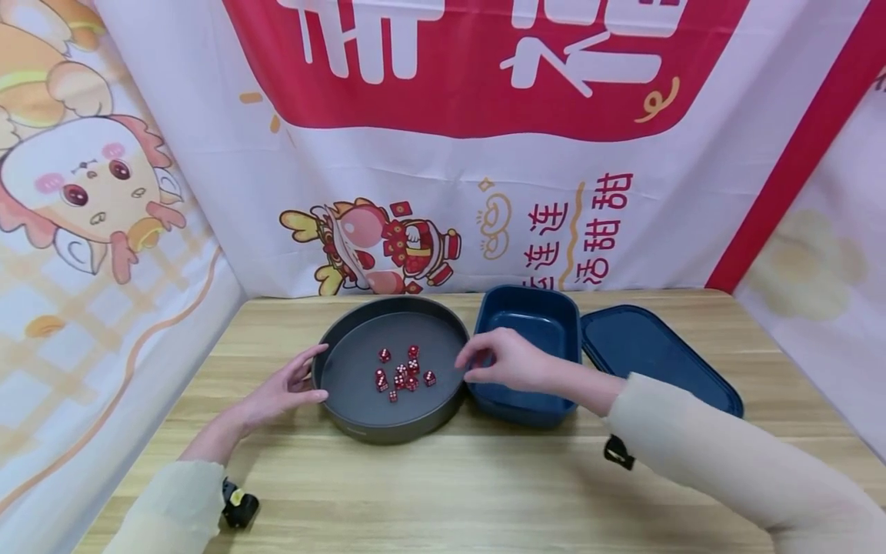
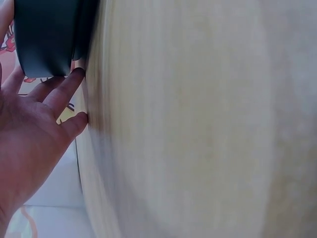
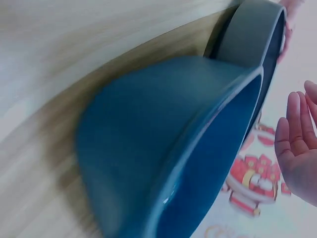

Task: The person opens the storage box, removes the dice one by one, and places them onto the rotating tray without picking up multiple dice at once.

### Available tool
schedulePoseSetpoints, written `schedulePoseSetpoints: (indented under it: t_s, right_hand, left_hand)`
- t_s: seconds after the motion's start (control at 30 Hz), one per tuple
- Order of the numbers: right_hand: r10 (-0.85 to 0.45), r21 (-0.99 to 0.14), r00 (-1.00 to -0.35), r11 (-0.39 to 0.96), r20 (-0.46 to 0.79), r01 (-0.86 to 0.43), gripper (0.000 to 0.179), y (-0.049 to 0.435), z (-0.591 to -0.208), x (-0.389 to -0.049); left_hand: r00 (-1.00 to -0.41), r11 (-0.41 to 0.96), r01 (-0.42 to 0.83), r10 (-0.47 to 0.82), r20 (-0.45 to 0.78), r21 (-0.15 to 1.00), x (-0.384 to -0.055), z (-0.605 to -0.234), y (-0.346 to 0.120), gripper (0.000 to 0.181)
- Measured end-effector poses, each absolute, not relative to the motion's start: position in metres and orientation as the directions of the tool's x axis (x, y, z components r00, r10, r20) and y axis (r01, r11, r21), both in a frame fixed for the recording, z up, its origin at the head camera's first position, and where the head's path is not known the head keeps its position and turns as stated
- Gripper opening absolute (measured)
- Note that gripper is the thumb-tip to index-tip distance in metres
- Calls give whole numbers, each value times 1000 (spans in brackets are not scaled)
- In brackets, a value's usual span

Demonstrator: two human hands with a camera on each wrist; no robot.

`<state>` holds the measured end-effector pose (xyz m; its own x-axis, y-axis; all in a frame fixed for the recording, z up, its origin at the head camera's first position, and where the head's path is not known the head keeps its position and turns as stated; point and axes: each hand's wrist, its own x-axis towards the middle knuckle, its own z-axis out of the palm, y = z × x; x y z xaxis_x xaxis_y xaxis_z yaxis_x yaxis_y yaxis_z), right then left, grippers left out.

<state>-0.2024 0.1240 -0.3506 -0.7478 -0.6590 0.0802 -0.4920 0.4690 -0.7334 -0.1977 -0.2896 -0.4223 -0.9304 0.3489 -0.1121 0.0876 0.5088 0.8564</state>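
Note:
A round dark grey pan (image 1: 388, 433) stands on the table with several red dice (image 1: 401, 377) with white pips scattered on its floor. At the pan's left side is my left hand (image 1: 280, 394), its fingers spread and touching the outer wall; in the left wrist view those fingers (image 2: 62, 94) lie against the dark pan wall. Over the left rim of a deep blue container (image 1: 527, 412) hovers my right hand (image 1: 511, 359), fingers loosely bent toward the pan. The right wrist view shows that hand (image 3: 299, 148) above the rims, with nothing visible in it.
A blue lid (image 1: 654, 350) lies on the wooden table (image 1: 443, 492) to the container's right, close against it. The pan and container stand side by side near the back edge. Printed cloth (image 1: 415, 169) hangs behind and at both sides.

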Motion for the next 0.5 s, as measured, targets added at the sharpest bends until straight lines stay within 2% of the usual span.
schedulePoseSetpoints:
  t_s: [0.33, 0.5]
  right_hand:
    - [-526, -780, -844, 482, 106, -399, 19, 190, -361, -187]
    - [-425, -819, -901, 484, 90, -310, 22, 218, -366, -178]
  left_hand:
    - [-928, 507, 88, 354, -114, 858, -197, -417, -293, 79]
    - [-936, 497, 134, 348, -55, 857, -191, -408, -288, 77]
